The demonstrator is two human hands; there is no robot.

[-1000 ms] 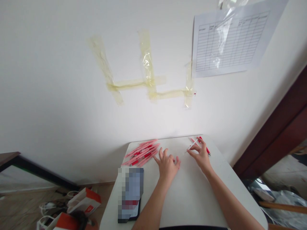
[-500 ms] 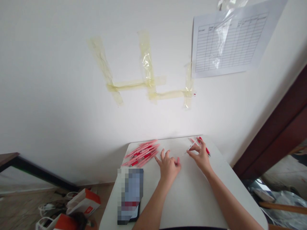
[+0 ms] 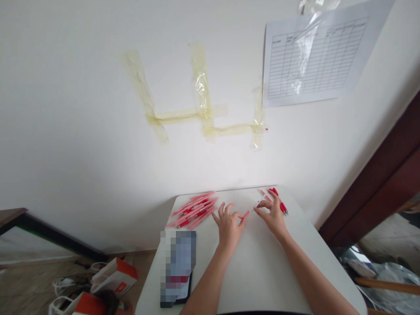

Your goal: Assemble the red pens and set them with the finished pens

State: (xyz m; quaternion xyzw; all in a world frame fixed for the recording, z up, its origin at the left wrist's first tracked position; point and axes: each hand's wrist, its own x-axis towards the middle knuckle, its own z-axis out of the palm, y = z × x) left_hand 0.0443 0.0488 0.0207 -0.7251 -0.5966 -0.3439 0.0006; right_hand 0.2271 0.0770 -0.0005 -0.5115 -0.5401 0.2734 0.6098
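My left hand [image 3: 229, 227] pinches a short pink pen barrel [image 3: 246, 214] between thumb and forefinger, its other fingers spread. Close by on the right, my right hand [image 3: 274, 220] grips a thin white pen refill [image 3: 261, 201] with its fingertips. The refill's lower tip points at the end of the barrel; whether they touch I cannot tell. Beyond the right hand lie red pen parts [image 3: 283, 208] and a pink barrel [image 3: 262, 192], partly hidden by the fingers. A pile of pink and red pens [image 3: 193, 211] rests left of my left hand.
A phone with a blurred screen [image 3: 183, 267] lies on the white table [image 3: 259, 275] at the left. The table's back edge meets a white wall with yellowed tape [image 3: 201, 83] and a printed sheet [image 3: 315, 61]. Paper bags [image 3: 114, 276] stand on the floor.
The pink barrel in my left hand has turned to point toward my right hand. My right hand has come slightly left and down, bringing the refill tip near the barrel's end.
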